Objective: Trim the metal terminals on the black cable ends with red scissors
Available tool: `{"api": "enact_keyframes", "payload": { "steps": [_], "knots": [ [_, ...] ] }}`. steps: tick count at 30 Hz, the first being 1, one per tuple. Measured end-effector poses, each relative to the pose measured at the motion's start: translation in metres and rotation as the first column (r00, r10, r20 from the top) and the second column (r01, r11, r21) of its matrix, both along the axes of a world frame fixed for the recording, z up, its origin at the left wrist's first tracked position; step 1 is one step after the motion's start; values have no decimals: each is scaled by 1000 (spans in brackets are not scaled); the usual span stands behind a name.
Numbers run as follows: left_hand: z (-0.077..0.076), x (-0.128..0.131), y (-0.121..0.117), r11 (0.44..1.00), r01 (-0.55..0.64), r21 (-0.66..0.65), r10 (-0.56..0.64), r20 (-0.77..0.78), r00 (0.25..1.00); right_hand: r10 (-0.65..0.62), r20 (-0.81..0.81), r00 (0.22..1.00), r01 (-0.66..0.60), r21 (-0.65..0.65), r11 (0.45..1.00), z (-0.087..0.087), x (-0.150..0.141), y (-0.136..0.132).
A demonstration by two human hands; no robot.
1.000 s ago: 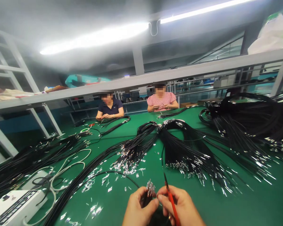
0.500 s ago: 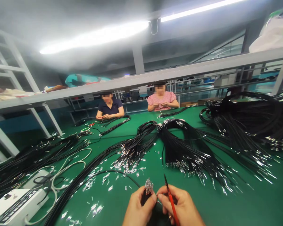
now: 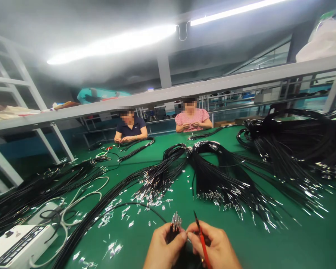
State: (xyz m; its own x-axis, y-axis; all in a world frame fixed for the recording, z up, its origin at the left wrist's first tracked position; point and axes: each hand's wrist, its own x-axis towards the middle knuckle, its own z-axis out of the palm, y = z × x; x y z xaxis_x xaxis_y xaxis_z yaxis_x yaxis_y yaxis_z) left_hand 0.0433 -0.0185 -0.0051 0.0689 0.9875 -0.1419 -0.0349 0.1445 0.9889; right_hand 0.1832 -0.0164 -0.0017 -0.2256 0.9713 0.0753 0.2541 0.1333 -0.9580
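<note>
At the bottom centre my left hand [image 3: 161, 247] is closed around a small bundle of black wires [image 3: 175, 225] whose silver terminal ends stick up above the fingers. My right hand [image 3: 214, 247] is closed on a red-handled tool [image 3: 201, 237] with a dark pointed tip that points up and away from me. Its thumb and forefinger pinch close to the wire ends, touching my left thumb. Both hands hover over the green table [image 3: 145, 243].
Big fans of black wires with silver terminals [image 3: 221, 179] cover the table, with silver scraps [image 3: 112, 215] scattered around. A white box with white and black cords [image 3: 19, 244] sits at bottom left. Two people [image 3: 130, 129] [image 3: 192, 119] work on wires at the far side under a long shelf.
The hands stay together with the same grips. The red tool's tip has dropped slightly and tilted a little; the wire bundle has barely shifted.
</note>
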Motion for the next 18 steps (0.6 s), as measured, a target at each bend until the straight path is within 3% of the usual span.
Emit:
{"api": "enact_keyframes", "payload": {
  "steps": [12, 18],
  "knots": [
    [-2, -3, 2, 998, 41, 39, -43, 42, 998, -33, 9, 999, 34, -31, 999, -1, 0, 0],
    [-1, -2, 1, 998, 57, -24, -56, 42, 998, -9, -1, 1000, 9, -9, 1000, 3, 0, 0]
  ]
}}
